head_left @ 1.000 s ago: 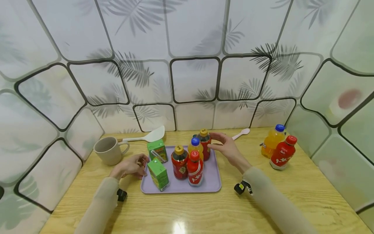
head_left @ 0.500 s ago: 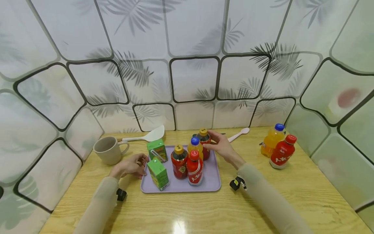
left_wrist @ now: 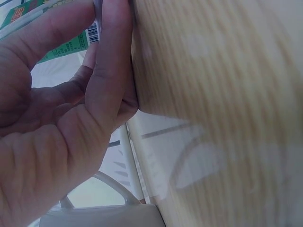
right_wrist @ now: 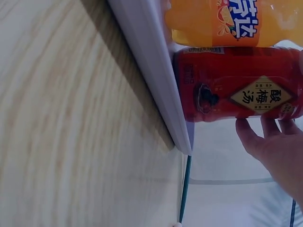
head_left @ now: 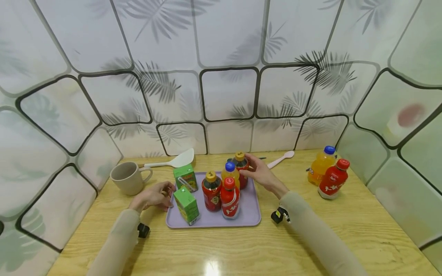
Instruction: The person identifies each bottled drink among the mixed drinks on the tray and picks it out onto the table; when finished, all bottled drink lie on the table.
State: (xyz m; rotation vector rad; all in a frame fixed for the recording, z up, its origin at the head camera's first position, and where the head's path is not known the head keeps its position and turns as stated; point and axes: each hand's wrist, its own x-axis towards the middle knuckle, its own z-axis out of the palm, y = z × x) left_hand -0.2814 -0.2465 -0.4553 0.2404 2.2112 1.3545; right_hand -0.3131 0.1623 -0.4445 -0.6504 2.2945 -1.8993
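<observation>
My left hand [head_left: 155, 196] grips the left rim of a lilac tray [head_left: 245, 216]; in the left wrist view the tray's edge [left_wrist: 98, 14] lies between its fingers. My right hand [head_left: 264, 175] holds the back-right bottle, a red sour plum drink [head_left: 243, 182] with a yellow cap, fingertips behind it and thumb in front. That bottle stands upright on the tray, beside an orange soda bottle [head_left: 230, 177]. Also on the tray are a second sour plum drink [head_left: 211, 193], a red milk drink bottle [head_left: 230, 201] and two green drink cartons, one front [head_left: 186, 207], one back [head_left: 186, 178].
A beige mug [head_left: 127, 178] stands left of the tray, with a white spatula [head_left: 183, 159] behind it. At the right stand another orange soda [head_left: 322, 166] and red milk bottle [head_left: 333, 180]. A pink spoon [head_left: 284, 156] lies behind my right hand. Patterned walls [head_left: 228, 96] enclose the table.
My right hand has moved left from beside the back-right sour plum bottle and closed round it. The left hand stays on the tray's rim, and the tray has not visibly moved.
</observation>
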